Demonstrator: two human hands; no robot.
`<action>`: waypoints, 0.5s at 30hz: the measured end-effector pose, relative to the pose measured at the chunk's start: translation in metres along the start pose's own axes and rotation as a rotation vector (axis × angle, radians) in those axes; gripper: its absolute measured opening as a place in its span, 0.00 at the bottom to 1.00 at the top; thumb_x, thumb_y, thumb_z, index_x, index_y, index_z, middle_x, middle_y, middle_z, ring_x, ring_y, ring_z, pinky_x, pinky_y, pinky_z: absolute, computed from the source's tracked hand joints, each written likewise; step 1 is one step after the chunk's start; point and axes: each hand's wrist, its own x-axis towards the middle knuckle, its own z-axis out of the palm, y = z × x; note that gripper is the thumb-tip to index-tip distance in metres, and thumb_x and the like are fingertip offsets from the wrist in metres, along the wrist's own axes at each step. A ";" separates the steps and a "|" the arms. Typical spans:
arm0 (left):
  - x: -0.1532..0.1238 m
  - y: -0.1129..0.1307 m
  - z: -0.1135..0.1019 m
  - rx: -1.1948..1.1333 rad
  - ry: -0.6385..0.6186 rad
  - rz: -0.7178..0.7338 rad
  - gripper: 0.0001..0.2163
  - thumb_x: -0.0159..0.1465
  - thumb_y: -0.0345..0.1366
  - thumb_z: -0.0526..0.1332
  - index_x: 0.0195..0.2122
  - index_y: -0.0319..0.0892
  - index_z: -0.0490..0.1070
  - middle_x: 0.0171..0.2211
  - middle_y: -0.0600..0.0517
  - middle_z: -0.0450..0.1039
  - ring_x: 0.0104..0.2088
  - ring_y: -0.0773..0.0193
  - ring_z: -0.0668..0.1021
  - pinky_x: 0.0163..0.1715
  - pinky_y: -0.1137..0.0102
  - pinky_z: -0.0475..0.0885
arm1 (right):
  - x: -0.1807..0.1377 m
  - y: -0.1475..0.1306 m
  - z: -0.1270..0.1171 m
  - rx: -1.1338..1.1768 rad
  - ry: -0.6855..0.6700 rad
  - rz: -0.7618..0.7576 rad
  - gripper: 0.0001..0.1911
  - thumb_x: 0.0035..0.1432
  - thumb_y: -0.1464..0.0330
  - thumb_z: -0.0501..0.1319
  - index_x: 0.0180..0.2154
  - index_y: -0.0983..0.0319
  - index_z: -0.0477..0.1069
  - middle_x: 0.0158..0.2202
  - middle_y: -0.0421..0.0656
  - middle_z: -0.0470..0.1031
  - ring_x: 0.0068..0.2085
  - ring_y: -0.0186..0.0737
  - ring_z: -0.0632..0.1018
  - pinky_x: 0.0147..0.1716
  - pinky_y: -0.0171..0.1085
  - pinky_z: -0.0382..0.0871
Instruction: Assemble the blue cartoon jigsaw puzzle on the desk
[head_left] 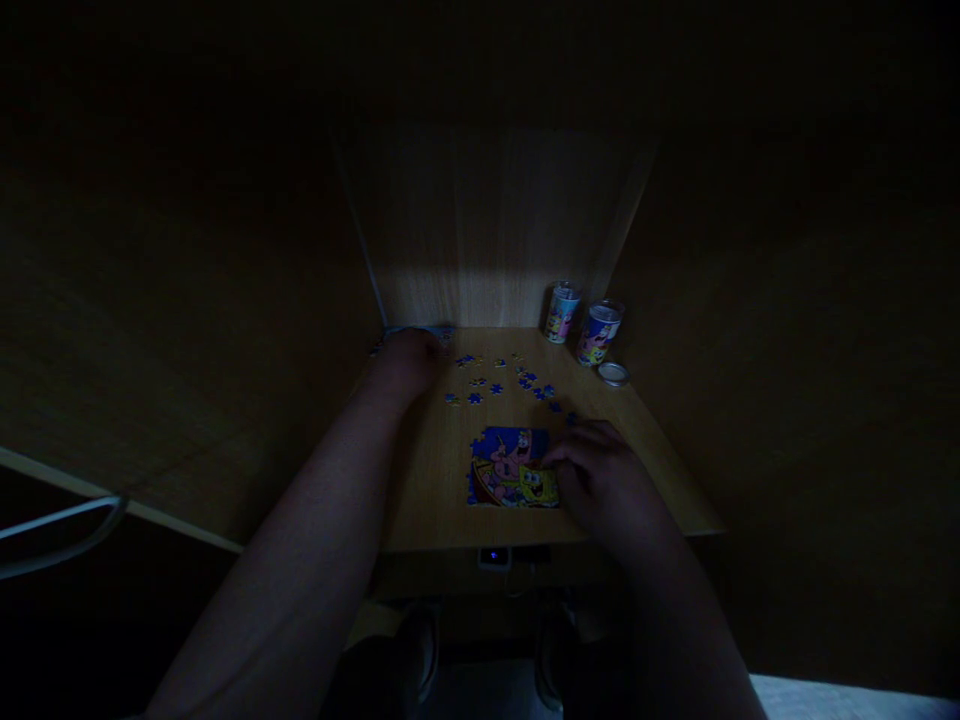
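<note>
Jigsaw [499, 475], partly joined and showing cartoon figures, lies flat in the lower middle of the frame, near the front edge of a wooden board [427, 500]. Just to its right is the person's right hand [600, 475], bent fingers reaching over the jigsaw's right edge; whether thumb and finger are pinched together on a piece cannot be told in the dim light. The left hand [409, 362] is well apart from the jigsaw, up and to its left, curled beside a bluish item [435, 330] at the board's back left corner; whether it grips anything is hidden. Loose pieces [496, 389] lie scattered between the hands, above the jigsaw in the frame. Right of centre, farther up, a left-hand canister [562, 315] and a right-hand canister [598, 338] stand upright near each other, with a round lid [613, 374] just below the latter.
</note>
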 end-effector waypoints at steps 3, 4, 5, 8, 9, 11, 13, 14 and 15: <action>0.001 0.003 0.001 -0.011 0.020 0.043 0.10 0.71 0.36 0.62 0.41 0.40 0.84 0.37 0.42 0.84 0.40 0.50 0.84 0.44 0.60 0.76 | 0.000 0.001 0.000 0.009 0.017 0.006 0.15 0.65 0.78 0.60 0.36 0.55 0.81 0.39 0.40 0.84 0.46 0.47 0.80 0.51 0.47 0.72; 0.001 0.009 0.003 -0.022 0.017 0.086 0.10 0.72 0.34 0.62 0.43 0.40 0.85 0.40 0.41 0.84 0.43 0.50 0.84 0.47 0.60 0.76 | 0.000 0.001 0.001 0.007 0.022 0.009 0.15 0.65 0.79 0.60 0.36 0.55 0.81 0.39 0.40 0.84 0.45 0.47 0.80 0.51 0.47 0.72; 0.000 0.017 0.007 -0.035 0.010 0.143 0.11 0.73 0.32 0.60 0.45 0.40 0.85 0.44 0.41 0.84 0.46 0.51 0.83 0.50 0.60 0.76 | 0.000 0.001 0.001 0.003 0.027 0.011 0.15 0.65 0.79 0.60 0.35 0.56 0.81 0.39 0.41 0.84 0.45 0.47 0.79 0.50 0.47 0.72; -0.005 0.047 0.025 -0.080 -0.053 0.365 0.15 0.74 0.29 0.59 0.54 0.46 0.84 0.55 0.46 0.81 0.58 0.56 0.79 0.61 0.63 0.72 | 0.000 0.002 0.002 -0.018 0.035 0.013 0.14 0.64 0.79 0.61 0.34 0.56 0.81 0.38 0.41 0.84 0.45 0.48 0.79 0.50 0.47 0.72; -0.007 0.057 0.032 -0.089 -0.088 0.433 0.15 0.74 0.29 0.60 0.54 0.49 0.84 0.57 0.48 0.80 0.60 0.57 0.78 0.63 0.63 0.70 | 0.001 0.001 0.002 -0.021 0.037 0.012 0.14 0.64 0.80 0.61 0.34 0.56 0.81 0.38 0.41 0.84 0.45 0.48 0.79 0.50 0.48 0.71; -0.010 0.072 0.046 -0.095 -0.141 0.532 0.15 0.74 0.32 0.63 0.56 0.52 0.84 0.60 0.49 0.78 0.64 0.56 0.75 0.67 0.61 0.67 | 0.001 0.001 0.002 -0.025 0.035 0.015 0.15 0.64 0.80 0.61 0.34 0.56 0.80 0.37 0.42 0.84 0.45 0.48 0.79 0.50 0.48 0.72; -0.012 0.079 0.056 -0.094 -0.178 0.585 0.13 0.74 0.35 0.64 0.55 0.53 0.85 0.61 0.48 0.76 0.65 0.52 0.73 0.68 0.56 0.66 | 0.001 0.000 0.001 -0.028 0.031 0.022 0.14 0.64 0.79 0.61 0.34 0.56 0.80 0.37 0.42 0.84 0.45 0.49 0.79 0.50 0.47 0.72; -0.012 0.079 0.058 -0.093 -0.192 0.600 0.12 0.74 0.36 0.65 0.54 0.52 0.85 0.61 0.47 0.76 0.65 0.51 0.73 0.68 0.55 0.65 | 0.001 0.000 0.001 -0.030 0.032 0.024 0.14 0.64 0.79 0.61 0.34 0.56 0.80 0.37 0.42 0.84 0.45 0.49 0.79 0.49 0.47 0.72; -0.011 0.079 0.059 -0.094 -0.201 0.609 0.10 0.74 0.37 0.66 0.52 0.52 0.86 0.61 0.47 0.76 0.65 0.50 0.73 0.68 0.54 0.65 | 0.001 0.000 0.001 -0.032 0.030 0.026 0.14 0.65 0.79 0.61 0.34 0.56 0.80 0.37 0.42 0.84 0.45 0.49 0.79 0.49 0.47 0.72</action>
